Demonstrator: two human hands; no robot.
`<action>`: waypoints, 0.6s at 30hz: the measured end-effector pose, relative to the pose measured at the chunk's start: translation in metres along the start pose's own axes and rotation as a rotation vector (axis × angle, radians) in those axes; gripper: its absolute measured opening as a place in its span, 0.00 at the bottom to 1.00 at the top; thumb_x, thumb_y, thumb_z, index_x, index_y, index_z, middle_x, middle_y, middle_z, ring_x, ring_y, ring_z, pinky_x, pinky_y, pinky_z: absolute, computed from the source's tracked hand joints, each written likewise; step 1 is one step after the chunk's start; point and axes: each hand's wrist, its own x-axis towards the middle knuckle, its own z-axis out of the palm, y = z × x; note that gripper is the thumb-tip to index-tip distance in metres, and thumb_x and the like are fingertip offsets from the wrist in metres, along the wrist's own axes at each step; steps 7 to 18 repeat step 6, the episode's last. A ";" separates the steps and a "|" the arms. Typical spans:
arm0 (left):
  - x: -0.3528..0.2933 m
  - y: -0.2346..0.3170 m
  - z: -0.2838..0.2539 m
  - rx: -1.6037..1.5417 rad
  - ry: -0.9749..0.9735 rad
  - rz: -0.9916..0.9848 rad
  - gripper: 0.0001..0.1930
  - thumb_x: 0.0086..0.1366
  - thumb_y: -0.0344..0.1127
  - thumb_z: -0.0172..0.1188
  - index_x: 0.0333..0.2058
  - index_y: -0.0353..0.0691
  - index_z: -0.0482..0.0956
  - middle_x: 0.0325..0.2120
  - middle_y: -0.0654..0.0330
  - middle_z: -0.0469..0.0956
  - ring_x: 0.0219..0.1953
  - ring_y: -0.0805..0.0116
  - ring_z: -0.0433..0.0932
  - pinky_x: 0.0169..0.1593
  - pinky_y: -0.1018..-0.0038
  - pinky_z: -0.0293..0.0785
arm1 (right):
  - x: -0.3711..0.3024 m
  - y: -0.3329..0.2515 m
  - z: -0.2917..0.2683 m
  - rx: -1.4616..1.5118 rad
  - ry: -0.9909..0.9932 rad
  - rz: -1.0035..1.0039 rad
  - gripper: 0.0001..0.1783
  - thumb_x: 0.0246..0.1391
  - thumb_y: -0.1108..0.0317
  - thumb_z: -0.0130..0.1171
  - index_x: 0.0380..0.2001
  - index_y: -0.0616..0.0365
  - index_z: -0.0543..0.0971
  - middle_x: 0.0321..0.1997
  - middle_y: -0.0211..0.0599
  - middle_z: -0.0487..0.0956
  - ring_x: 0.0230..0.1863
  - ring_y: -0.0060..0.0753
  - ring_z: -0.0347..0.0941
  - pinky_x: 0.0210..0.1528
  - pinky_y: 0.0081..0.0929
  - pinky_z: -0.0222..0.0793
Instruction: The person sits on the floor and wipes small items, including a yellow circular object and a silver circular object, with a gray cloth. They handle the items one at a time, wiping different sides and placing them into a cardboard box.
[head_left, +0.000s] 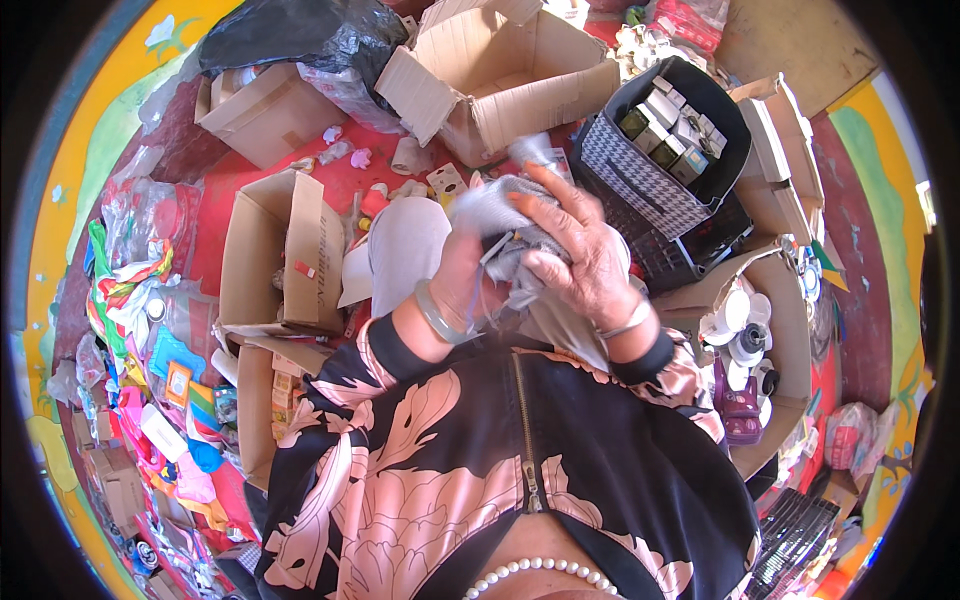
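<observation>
A crumpled grey cloth (484, 208) is bunched up between my two hands above my lap, partly smeared by motion. My left hand (464, 268) is closed round its near left side, with a bangle at the wrist. From the right, my right hand (582, 250) presses on the cloth, its thumb bent against it and its fingers reaching over the top. A small dark and pale piece shows in the folds between the hands, too blurred to name. Whatever else lies inside the cloth is hidden. Below the hands are my light-coloured trouser legs (405, 245).
An open cardboard box (540, 105) stands ahead. Left are another carton (262, 250) and a heap of colourful goods (185, 440). A houndstooth fabric bin (640, 170) full of small boxes stands at the far right; nearer is a carton with white cups (732, 312). Small objects litter the red floor.
</observation>
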 end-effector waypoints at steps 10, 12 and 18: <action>-0.009 -0.006 0.004 0.379 0.072 0.087 0.27 0.68 0.55 0.34 0.57 0.43 0.59 0.49 0.62 0.69 0.50 0.73 0.70 0.52 0.75 0.67 | -0.006 0.000 0.014 0.393 0.102 0.215 0.19 0.53 0.62 0.54 0.47 0.56 0.73 0.58 0.47 0.65 0.59 0.46 0.61 0.59 0.38 0.56; -0.009 -0.006 0.004 0.379 0.072 0.087 0.27 0.68 0.55 0.34 0.57 0.43 0.59 0.49 0.62 0.69 0.50 0.73 0.70 0.52 0.75 0.67 | -0.006 0.000 0.014 0.393 0.102 0.215 0.19 0.53 0.62 0.54 0.47 0.56 0.73 0.58 0.47 0.65 0.59 0.46 0.61 0.59 0.38 0.56; -0.009 -0.006 0.004 0.379 0.072 0.087 0.27 0.68 0.55 0.34 0.57 0.43 0.59 0.49 0.62 0.69 0.50 0.73 0.70 0.52 0.75 0.67 | -0.006 0.000 0.014 0.393 0.102 0.215 0.19 0.53 0.62 0.54 0.47 0.56 0.73 0.58 0.47 0.65 0.59 0.46 0.61 0.59 0.38 0.56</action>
